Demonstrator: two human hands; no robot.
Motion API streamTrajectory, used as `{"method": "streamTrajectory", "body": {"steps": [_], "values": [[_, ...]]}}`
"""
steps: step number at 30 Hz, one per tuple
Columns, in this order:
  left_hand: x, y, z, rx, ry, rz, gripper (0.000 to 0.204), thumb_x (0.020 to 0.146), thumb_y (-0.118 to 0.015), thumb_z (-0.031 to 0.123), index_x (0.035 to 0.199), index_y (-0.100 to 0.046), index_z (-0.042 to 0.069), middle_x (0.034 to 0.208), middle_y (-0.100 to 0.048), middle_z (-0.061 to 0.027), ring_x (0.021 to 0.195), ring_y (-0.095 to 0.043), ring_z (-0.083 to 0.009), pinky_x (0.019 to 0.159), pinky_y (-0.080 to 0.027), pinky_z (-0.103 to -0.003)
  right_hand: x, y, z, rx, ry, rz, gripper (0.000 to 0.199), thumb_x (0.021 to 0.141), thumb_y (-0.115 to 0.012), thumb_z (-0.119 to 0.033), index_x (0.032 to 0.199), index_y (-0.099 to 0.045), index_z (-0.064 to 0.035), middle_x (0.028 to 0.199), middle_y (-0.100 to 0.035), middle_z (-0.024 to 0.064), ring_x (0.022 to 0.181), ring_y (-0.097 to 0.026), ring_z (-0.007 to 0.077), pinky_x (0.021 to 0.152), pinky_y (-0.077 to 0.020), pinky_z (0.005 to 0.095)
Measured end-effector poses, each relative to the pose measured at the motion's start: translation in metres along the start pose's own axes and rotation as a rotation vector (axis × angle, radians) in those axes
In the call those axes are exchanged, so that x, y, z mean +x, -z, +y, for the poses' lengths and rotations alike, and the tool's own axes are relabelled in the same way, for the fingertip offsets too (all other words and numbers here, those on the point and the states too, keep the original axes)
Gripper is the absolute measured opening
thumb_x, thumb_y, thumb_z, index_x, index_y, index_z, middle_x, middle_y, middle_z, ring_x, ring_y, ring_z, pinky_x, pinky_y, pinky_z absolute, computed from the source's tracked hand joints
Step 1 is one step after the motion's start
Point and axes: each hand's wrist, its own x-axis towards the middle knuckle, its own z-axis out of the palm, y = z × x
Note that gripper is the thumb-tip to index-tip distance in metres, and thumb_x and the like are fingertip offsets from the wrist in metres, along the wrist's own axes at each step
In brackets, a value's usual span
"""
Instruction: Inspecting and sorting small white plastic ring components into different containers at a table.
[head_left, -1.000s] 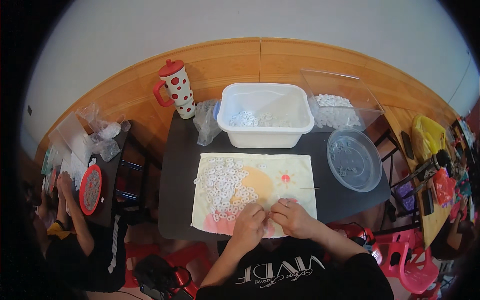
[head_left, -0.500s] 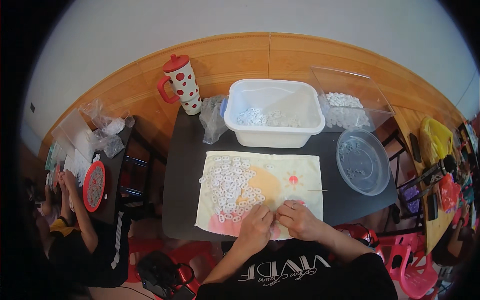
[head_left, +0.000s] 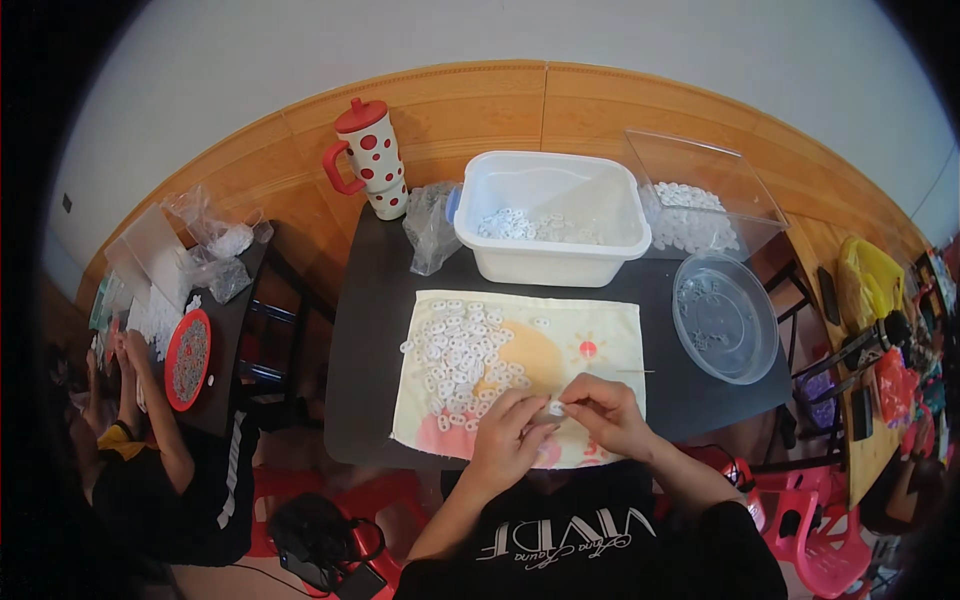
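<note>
A small white piece (head_left: 556,408) is pinched between the fingertips of both my hands, above the front of a pale yellow printed towel (head_left: 620,330). My left hand (head_left: 508,436) closes on it from the left. From the other side the thumb and index finger of my right hand (head_left: 607,413) grip it. Fingers partly cover the piece, so its details are unclear. Many loose white oval pieces with two holes (head_left: 462,360) lie scattered over the towel's left half, close to my left hand. A thin stick-like tool (head_left: 635,372) rests at the towel's right edge.
Behind the towel stands a white tub (head_left: 560,268) holding more pieces. A round clear tray (head_left: 735,370) with small dark parts sits right, before a clear box of white discs (head_left: 690,230). A spotted tumbler (head_left: 375,165) and plastic bag (head_left: 430,235) stand back left. Another person (head_left: 150,450) works at left.
My hands have lifted slightly and turned, so the white piece now shows between the fingertips. The view has shifted a little; the loose pieces look unmoved.
</note>
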Motion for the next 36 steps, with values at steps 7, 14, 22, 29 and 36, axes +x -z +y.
{"method": "streamTrajectory", "body": {"steps": [7,14,22,29,36], "values": [[0.006,0.003,0.005,0.174,-0.241,0.038,0.036,0.075,-0.073,-0.005,0.109,-0.064,-0.003,0.089,-0.061,-0.0148,0.071,-0.062,-0.0283,0.059,-0.049,-0.034,-0.002,0.001,-0.008,0.254,-0.261,-0.043,0.012,0.092,-0.059,0.010,0.101,-0.063,0.0029,0.094,-0.060,0.0022,0.088,-0.056,0.0059,0.076,-0.0451,0.0193],[0.002,-0.001,0.014,0.171,-0.293,0.066,0.033,0.073,-0.074,-0.003,0.105,-0.064,-0.003,0.084,-0.060,-0.0142,0.072,-0.060,-0.0298,0.062,-0.049,-0.037,-0.001,0.005,-0.019,0.299,-0.281,-0.072,0.006,0.091,-0.063,0.003,0.096,-0.063,0.0008,0.088,-0.061,0.0000,0.082,-0.055,0.0042,0.070,-0.0445,0.0205],[-0.004,-0.011,0.012,0.288,-0.307,0.054,0.031,0.075,-0.076,0.004,0.102,-0.065,-0.002,0.082,-0.059,-0.0119,0.073,-0.059,-0.0286,0.061,-0.048,-0.037,0.094,0.137,-0.050,-0.699,0.276,0.625,0.003,0.090,-0.064,-0.002,0.089,-0.064,0.0005,0.078,-0.061,0.0035,0.072,-0.054,0.0090,0.066,-0.0446,0.0245],[-0.005,-0.008,0.011,0.351,-0.358,-0.008,0.026,0.074,-0.076,0.005,0.097,-0.066,0.000,0.082,-0.057,-0.0084,0.071,-0.055,-0.0251,0.058,-0.044,-0.036,0.108,0.125,-0.035,-0.781,0.255,0.490,0.003,0.085,-0.065,0.003,0.087,-0.064,0.0013,0.077,-0.063,0.0062,0.068,-0.056,0.0110,0.063,-0.0462,0.0254],[-0.009,-0.013,0.011,0.433,-0.392,-0.066,0.021,0.076,-0.073,0.009,0.093,-0.068,0.000,0.084,-0.060,-0.0070,0.076,-0.056,-0.0236,0.062,-0.048,-0.033,0.086,-0.012,0.003,-0.664,0.373,-0.314,0.020,0.077,-0.068,-0.005,0.097,-0.069,-0.0063,0.098,-0.060,0.0131,0.090,-0.059,0.0324,0.078,-0.0481,0.0423]]}}
